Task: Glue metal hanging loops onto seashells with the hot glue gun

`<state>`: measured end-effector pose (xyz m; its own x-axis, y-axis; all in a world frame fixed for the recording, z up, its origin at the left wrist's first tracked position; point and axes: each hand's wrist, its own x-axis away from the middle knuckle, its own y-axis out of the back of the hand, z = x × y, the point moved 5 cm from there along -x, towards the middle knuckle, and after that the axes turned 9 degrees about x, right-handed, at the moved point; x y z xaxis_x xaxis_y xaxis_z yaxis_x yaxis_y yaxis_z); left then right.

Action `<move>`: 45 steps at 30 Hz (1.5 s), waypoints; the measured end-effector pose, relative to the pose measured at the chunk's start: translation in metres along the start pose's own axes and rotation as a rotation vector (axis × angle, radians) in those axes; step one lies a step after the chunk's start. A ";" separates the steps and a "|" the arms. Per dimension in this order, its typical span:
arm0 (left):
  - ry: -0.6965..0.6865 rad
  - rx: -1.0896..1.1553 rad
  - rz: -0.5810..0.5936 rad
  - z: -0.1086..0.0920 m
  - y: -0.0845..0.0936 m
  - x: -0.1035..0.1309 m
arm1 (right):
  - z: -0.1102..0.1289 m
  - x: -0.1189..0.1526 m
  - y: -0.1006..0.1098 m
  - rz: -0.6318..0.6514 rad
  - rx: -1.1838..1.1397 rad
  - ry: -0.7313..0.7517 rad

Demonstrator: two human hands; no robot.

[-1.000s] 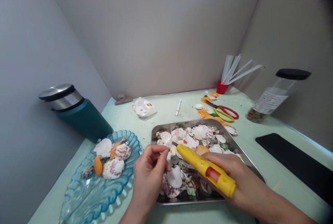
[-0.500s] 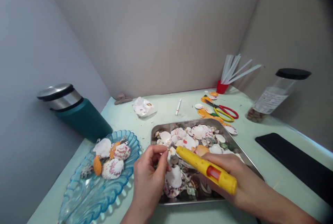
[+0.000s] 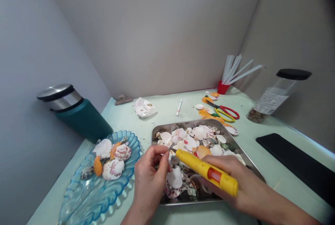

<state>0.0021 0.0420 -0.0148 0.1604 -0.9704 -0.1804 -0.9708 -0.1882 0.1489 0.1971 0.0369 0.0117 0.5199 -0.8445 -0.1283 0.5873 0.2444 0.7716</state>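
Note:
My left hand (image 3: 150, 172) is pinched over the front left of the metal tray (image 3: 193, 203), thumb and forefinger on a small greyish piece (image 3: 171, 146) too small to name. Wrapped around a yellow hot glue gun (image 3: 200, 167) is my right hand (image 3: 244, 183). The gun's nozzle points left and sits right by the left fingertips, touching or nearly touching the piece. Below both hands the tray holds many seashells (image 3: 175, 178), white, orange and speckled. The gun's underside and trigger are hidden.
A blue scalloped plate (image 3: 96, 200) with several shells lies left, before a teal bottle (image 3: 83, 118). Behind the tray are a crumpled packet (image 3: 144, 107), a white stick (image 3: 179, 107) and scissors (image 3: 224, 112). Glue sticks (image 3: 230, 69), a jar (image 3: 272, 96) and a black flat object (image 3: 295, 165) stand right.
The glue gun's tip has shifted slightly left and down, closer to the left fingertips. My left hand has hardly moved.

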 end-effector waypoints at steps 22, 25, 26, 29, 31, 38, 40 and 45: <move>-0.009 -0.007 0.001 0.000 0.000 0.000 | -0.001 0.000 0.001 0.002 0.035 -0.021; -0.004 -0.023 0.009 0.000 -0.001 -0.001 | 0.000 0.000 0.000 0.000 0.027 -0.016; -0.005 -0.030 0.012 0.000 -0.001 -0.001 | -0.001 0.000 0.000 -0.006 0.024 -0.016; -0.008 -0.045 0.015 0.000 -0.001 -0.001 | -0.001 -0.001 0.002 -0.034 0.018 -0.015; -0.007 -0.045 0.018 0.000 -0.001 0.000 | -0.001 -0.001 0.003 -0.045 0.020 -0.015; -0.003 -0.046 0.020 0.001 -0.001 -0.001 | -0.001 0.001 0.001 -0.009 0.014 -0.019; -0.002 -0.047 0.017 0.001 -0.001 -0.001 | -0.002 0.001 0.002 -0.050 0.019 -0.018; -0.008 -0.038 0.008 0.001 -0.001 -0.001 | -0.001 0.001 0.002 -0.036 0.057 -0.017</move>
<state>0.0023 0.0433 -0.0158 0.1508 -0.9708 -0.1863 -0.9647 -0.1857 0.1867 0.1997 0.0369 0.0120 0.4882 -0.8604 -0.1462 0.5686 0.1865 0.8012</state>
